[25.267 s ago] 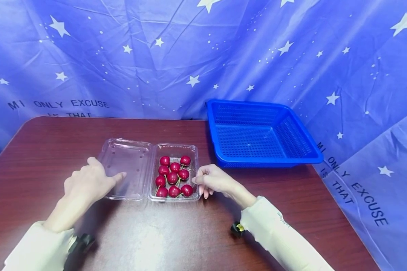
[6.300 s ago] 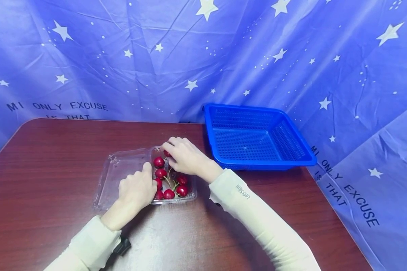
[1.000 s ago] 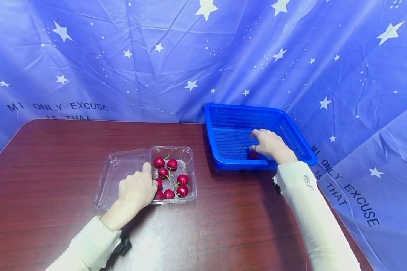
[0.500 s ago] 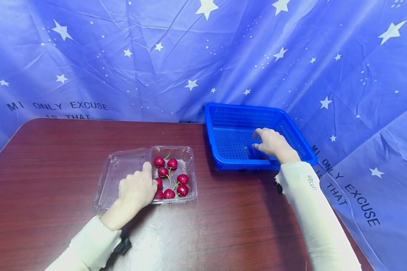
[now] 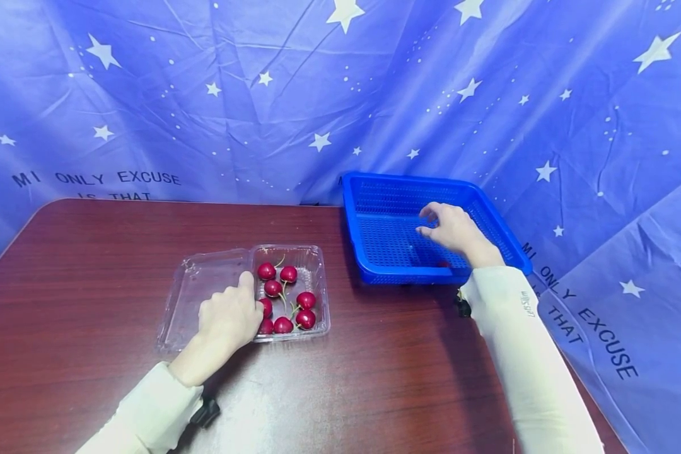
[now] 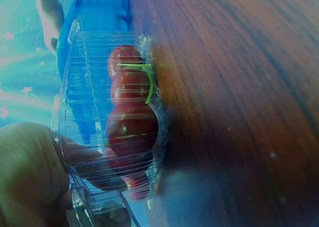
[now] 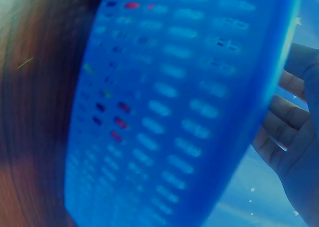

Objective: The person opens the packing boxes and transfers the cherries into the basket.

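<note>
Head view, and there's the left hand gripping the hinge side of the clear plastic clamshell, eight red cherries showing in its right half, while over on the right the right hand hovers, thumb and fingers apart, above the blue basket, a sliver of another cherry at its near side. Left wrist: green stems show through the clear wall. Right wrist: red peeks through slots, spread fingers beyond the rim.

cherries in box, basket | lid left of box | basket right, farther back | curtain behind table
</note>
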Action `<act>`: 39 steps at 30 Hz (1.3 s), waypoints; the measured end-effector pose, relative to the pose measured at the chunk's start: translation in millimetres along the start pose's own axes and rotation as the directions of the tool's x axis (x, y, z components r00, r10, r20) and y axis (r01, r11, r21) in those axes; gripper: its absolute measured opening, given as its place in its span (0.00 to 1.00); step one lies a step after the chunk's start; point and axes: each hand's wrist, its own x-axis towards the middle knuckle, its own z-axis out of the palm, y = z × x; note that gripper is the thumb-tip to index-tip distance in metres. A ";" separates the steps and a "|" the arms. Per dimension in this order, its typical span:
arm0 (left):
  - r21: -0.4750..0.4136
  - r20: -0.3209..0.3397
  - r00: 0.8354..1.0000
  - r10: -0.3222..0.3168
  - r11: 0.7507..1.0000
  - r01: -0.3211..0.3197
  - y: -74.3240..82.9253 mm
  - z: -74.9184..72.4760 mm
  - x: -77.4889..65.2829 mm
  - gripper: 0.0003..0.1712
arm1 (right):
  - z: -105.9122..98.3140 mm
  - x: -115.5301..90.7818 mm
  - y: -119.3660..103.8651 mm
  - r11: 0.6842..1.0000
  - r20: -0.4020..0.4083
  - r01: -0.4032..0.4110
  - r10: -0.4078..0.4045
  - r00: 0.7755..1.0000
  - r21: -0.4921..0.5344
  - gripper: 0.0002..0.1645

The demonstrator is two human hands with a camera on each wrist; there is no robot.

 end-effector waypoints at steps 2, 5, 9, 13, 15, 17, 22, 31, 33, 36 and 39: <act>-0.001 -0.003 1.000 0.000 1.000 0.000 0.0 0.4 0.2 0.14 | -3.0 0.0 -3.7 0.999 -0.023 0.000 0.001 1.000 0.049 0.24; -0.003 -0.007 1.000 0.000 1.000 0.000 0.6 0.5 0.3 0.14 | -8.2 -0.8 -9.9 0.992 -0.054 -0.005 0.012 0.998 0.124 0.24; -0.002 -0.006 1.000 -0.003 1.000 0.003 1.3 0.1 0.2 0.14 | -13.8 -0.3 -16.7 0.984 -0.081 -0.004 0.018 0.997 0.178 0.24; -0.001 -0.002 1.000 -0.009 1.000 0.009 1.7 -0.5 0.0 0.14 | -17.5 -0.4 -19.8 0.983 -0.099 0.009 0.009 0.995 0.185 0.24; -0.003 -0.001 1.000 -0.007 1.000 0.007 1.8 -0.7 -0.1 0.14 | -19.0 -1.3 -19.9 0.984 -0.099 0.010 0.008 0.995 0.180 0.25; -0.004 0.000 1.000 -0.005 1.000 0.005 2.0 -0.7 -0.1 0.14 | -20.4 -2.2 -19.9 0.986 -0.094 0.013 0.002 0.996 0.165 0.25; -0.002 0.000 1.000 -0.005 1.000 0.005 2.0 -0.5 -0.2 0.14 | -24.4 -4.2 -23.7 0.989 -0.087 0.031 -0.018 0.996 0.142 0.26; 0.000 0.007 1.000 -0.013 1.000 0.013 -0.2 -0.6 0.5 0.14 | -28.7 4.8 -59.9 0.978 -0.137 0.165 -0.147 0.980 0.129 0.26; -0.002 0.010 1.000 -0.014 1.000 0.014 -0.6 -0.4 0.9 0.14 | -28.7 6.9 -71.7 0.973 -0.141 0.201 -0.184 0.973 0.114 0.26; -0.005 0.013 1.000 -0.014 1.000 0.014 -1.0 -0.1 1.3 0.14 | -28.3 7.9 -89.2 0.964 -0.140 0.246 -0.231 0.963 0.097 0.26; -0.005 0.014 1.000 -0.013 1.000 0.013 -1.0 0.1 1.3 0.14 | -27.1 8.6 -105.2 0.953 -0.142 0.294 -0.282 0.949 0.072 0.25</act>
